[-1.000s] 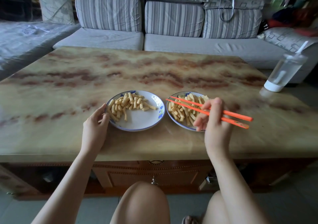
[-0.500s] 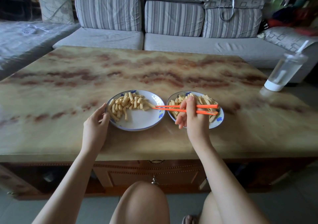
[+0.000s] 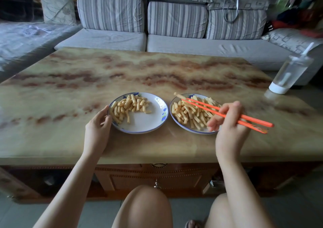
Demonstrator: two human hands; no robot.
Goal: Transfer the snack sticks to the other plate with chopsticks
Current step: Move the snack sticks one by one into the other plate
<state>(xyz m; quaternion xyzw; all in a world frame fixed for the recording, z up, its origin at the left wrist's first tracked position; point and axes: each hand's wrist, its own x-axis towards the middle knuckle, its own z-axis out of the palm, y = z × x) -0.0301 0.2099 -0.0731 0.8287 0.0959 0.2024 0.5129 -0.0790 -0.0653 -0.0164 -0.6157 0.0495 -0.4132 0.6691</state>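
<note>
Two white plates with blue rims sit side by side near the table's front edge. The left plate [image 3: 150, 122] carries snack sticks [image 3: 130, 106] on its left half. The right plate [image 3: 176, 121] is heaped with snack sticks [image 3: 189, 113]. My left hand [image 3: 97, 129] touches the left plate's left rim with its fingertips. My right hand [image 3: 227, 122] grips orange chopsticks [image 3: 225, 113] over the right plate. Between the chopstick tips is pinched one snack stick [image 3: 179, 96], lifted above that plate's far left rim.
A clear plastic bottle with a white base [image 3: 291, 74] stands at the table's right edge. A grey striped sofa [image 3: 174, 40] runs behind the marble-patterned table [image 3: 70, 91]. My bare knees [image 3: 145, 208] are below the table's front edge.
My right hand swung back to the right, from the gap between the plates to over the right plate. The chopsticks now pinch a stick at that plate's far left rim. My left hand stayed put.
</note>
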